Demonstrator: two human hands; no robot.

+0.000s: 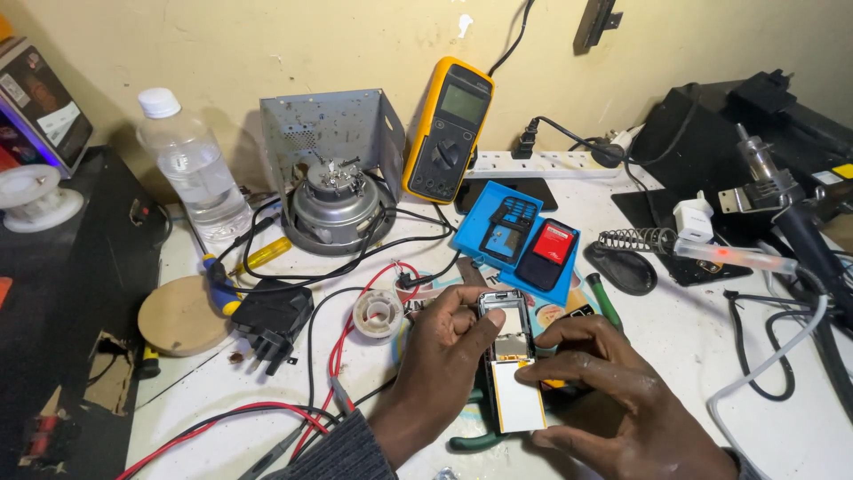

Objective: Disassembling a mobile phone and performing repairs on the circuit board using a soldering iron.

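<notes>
My left hand (435, 364) grips the left side of an opened small phone body (508, 342), its bare metal frame and circuit parts facing up. My right hand (613, 396) holds the right side, its forefinger lying across the phone just above a white rectangular screen panel (518, 397) at the lower end. The phone is held just above the white bench (675, 311), over a green-handled tool (471, 440).
A blue tray (475, 227) with a phone cover and a red-and-black battery lies behind the hands. A yellow multimeter (449, 129), a motor in a metal bracket (333, 191), a water bottle (191, 169), a solder spool (378, 313), red and black leads and a soldering-iron stand (635, 240) crowd the bench.
</notes>
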